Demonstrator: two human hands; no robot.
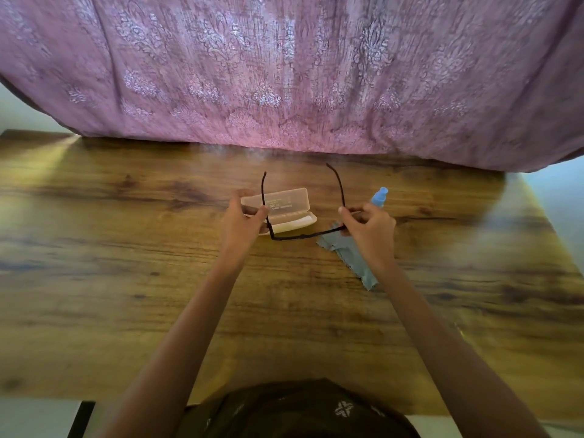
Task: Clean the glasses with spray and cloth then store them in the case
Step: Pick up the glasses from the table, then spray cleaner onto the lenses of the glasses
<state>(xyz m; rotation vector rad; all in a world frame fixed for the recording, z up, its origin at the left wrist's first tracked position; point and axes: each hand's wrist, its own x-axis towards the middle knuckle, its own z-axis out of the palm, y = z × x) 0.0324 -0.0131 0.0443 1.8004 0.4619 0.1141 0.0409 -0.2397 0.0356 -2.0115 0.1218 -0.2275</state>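
Pinching the glasses [303,236] by both temples, fingers [262,213] hold them above the open case [284,205].

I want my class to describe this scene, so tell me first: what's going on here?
A person holds a pair of glasses above a wooden table, temples unfolded. The left hand grips one end of the frame and the right hand grips the other. Behind the glasses a case lies open on the table. A cloth lies flat under the right hand, and a blue spray bottle stands just beyond it. Neither is being used right now.
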